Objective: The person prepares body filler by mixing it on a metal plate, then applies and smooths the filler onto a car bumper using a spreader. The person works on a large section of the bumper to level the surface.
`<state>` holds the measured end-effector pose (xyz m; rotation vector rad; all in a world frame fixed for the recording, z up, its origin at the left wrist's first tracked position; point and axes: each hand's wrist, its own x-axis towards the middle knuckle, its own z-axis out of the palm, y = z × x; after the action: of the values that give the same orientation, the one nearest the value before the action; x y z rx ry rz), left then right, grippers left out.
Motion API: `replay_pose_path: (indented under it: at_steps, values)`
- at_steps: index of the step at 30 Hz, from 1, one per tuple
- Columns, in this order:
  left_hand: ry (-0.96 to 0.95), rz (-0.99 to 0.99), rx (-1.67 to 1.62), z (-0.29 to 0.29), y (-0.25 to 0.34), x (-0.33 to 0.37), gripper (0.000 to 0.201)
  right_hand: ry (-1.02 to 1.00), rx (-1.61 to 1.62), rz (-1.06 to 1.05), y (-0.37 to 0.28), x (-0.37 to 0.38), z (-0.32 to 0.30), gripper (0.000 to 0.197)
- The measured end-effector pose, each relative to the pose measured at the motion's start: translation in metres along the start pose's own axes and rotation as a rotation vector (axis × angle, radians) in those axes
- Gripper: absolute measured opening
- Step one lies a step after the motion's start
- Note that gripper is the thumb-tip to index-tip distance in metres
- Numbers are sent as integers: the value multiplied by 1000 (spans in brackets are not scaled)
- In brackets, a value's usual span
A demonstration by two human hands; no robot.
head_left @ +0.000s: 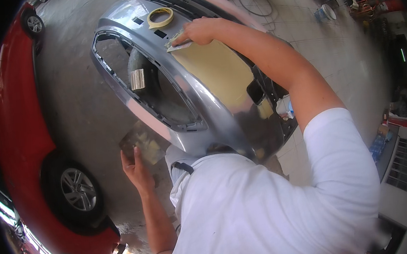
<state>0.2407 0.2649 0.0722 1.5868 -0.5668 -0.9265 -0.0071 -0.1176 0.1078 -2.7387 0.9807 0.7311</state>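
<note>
A grey car bumper point(205, 97) lies before me, with a broad patch of pale yellow filler point(215, 72) on its surface. My right hand point(201, 31) is closed around a flat putty spreader point(179, 46), whose edge rests at the far end of the patch. Lower left, my left hand point(139, 170) grips a thin, dark mixing board point(138, 139) smeared with yellowish filler. That board is held beside the bumper's near left side. A roll of yellow masking tape point(161, 25) lies on the bumper, just beyond the spreader.
Under the bumper's opening is a tyre point(140, 59) with a ribbed, light-coloured block point(137, 79) by it. A red car point(16, 115) stands along the left. On the tiled floor at right are a hose point(268, 8) and a blue bucket point(324, 14).
</note>
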Motion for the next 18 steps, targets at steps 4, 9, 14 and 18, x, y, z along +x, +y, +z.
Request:
replay_pose_path:
  at_steps: [4, 9, 14, 18]
  values:
    - [-13, 10, -40, -2, -4, -4, 34, 8, -30, 19, -4, -13, 7, 85]
    - [-25, 9, -33, -2, -4, -9, 33, 4, -4, 16, -3, -37, 21, 84]
    - [-46, 16, -6, 6, 4, -14, 35, 30, 15, 11, -7, -71, 33, 82]
    - [-101, 16, -18, 7, 3, -16, 37, 43, 19, 22, -11, -95, 46, 80]
